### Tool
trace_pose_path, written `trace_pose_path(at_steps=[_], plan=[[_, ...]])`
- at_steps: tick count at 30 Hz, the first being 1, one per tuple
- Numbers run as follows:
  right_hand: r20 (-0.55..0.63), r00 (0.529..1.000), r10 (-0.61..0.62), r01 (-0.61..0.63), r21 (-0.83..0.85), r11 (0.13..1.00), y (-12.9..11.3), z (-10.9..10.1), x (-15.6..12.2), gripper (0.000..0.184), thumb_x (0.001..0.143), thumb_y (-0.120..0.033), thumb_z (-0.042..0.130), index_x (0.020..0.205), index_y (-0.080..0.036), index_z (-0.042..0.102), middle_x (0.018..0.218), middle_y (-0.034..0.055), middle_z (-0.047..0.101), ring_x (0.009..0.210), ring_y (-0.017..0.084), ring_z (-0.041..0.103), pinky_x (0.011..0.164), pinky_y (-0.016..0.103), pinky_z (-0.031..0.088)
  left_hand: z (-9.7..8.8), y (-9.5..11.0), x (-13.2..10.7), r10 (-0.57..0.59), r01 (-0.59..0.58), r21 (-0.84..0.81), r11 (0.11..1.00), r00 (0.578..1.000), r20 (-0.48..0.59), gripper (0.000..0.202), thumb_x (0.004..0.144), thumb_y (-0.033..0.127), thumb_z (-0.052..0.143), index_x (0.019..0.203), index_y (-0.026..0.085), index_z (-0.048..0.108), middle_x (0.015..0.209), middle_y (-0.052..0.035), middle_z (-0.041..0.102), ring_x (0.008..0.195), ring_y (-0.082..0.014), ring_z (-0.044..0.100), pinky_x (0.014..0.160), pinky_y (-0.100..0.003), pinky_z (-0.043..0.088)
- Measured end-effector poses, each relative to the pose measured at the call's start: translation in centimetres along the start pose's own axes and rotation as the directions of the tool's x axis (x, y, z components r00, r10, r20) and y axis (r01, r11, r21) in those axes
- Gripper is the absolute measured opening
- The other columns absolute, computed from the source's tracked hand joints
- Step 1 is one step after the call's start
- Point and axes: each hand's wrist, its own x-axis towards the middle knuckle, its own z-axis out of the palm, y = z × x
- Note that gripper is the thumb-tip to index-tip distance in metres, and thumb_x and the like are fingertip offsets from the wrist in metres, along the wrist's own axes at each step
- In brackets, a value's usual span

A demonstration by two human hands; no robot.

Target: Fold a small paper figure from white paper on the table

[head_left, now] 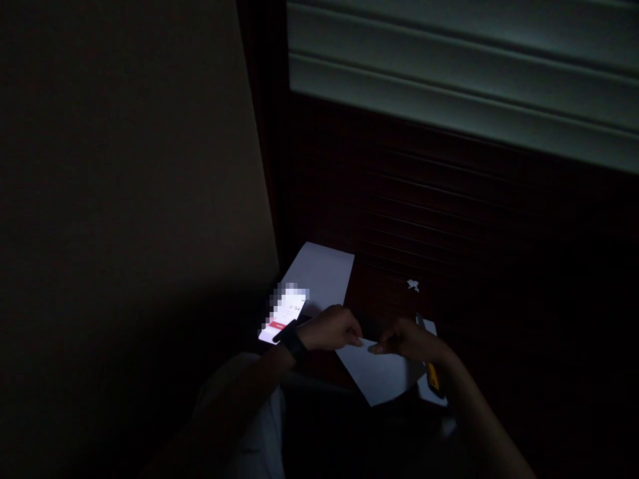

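Very dim | phone screen point(285, 314) glows, overexposed | deep shadows | soft detail

A sheet point(382, 372) lies at the near edge of the desk point(379, 293), pinched at its far edge between the left hand point(332, 329) and the right hand point(407, 339). A knife point(433, 376) lies just to its right, under the right wrist. A phone point(284, 316) lies left of the left hand, partly on a second sheet point(319, 273) behind it. A scrap point(413, 285) lies farther back.

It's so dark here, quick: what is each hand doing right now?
Left hand: closed, pinching the paper at its top edge.
Right hand: closed, pinching the same paper.
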Motion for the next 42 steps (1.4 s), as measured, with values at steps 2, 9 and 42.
trace_pose_path(at_steps=[2, 9, 42], plan=[[-0.053, 0.998, -0.042, 0.042, -0.006, 0.999, -1.0, 0.3, -0.1, 0.023, 0.073, -0.035, 0.058, 0.067, -0.016, 0.068, 0.056, -0.0030, 0.057, 0.051, 0.010, 0.045, 0.048, 0.020, 0.031, 0.4, 0.4, 0.1, -0.004, 0.005, 0.042, 0.999, 1.000, -0.024, 0.018, 0.073, 0.035, 0.061, 0.077, 0.020, 0.072, 0.072, -0.0017, 0.070, 0.065, -0.0146, 0.061, 0.057, -0.020, 0.036], [-0.174, 0.982, -0.079, 0.079, -0.006, 0.997, -3.1, 0.9, -1.0, 0.020, 0.070, -0.017, 0.050, 0.071, -0.017, 0.070, 0.066, -0.0004, 0.066, 0.060, 0.014, 0.057, 0.054, 0.021, 0.039, -0.8, 1.7, -1.1, -0.023, 0.027, 0.093, 0.995, 0.999, -0.041, 0.018, 0.072, 0.033, 0.061, 0.076, 0.019, 0.071, 0.072, -0.0027, 0.070, 0.065, -0.0143, 0.061, 0.055, -0.020, 0.035], [-0.502, 0.719, 0.481, 0.444, 0.864, 0.238, 4.5, 4.9, 5.9, 0.030, 0.065, -0.031, 0.072, 0.091, -0.022, 0.061, 0.097, 0.0028, 0.066, 0.090, 0.020, 0.061, 0.078, 0.034, 0.048, 1.2, -3.5, 0.5, -0.320, -0.053, -0.850, 0.524, 0.913, -0.254, 0.051, 0.064, 0.026, 0.071, 0.111, 0.014, 0.054, 0.106, -0.0120, 0.063, 0.098, -0.0223, 0.059, 0.087, -0.036, 0.044]])
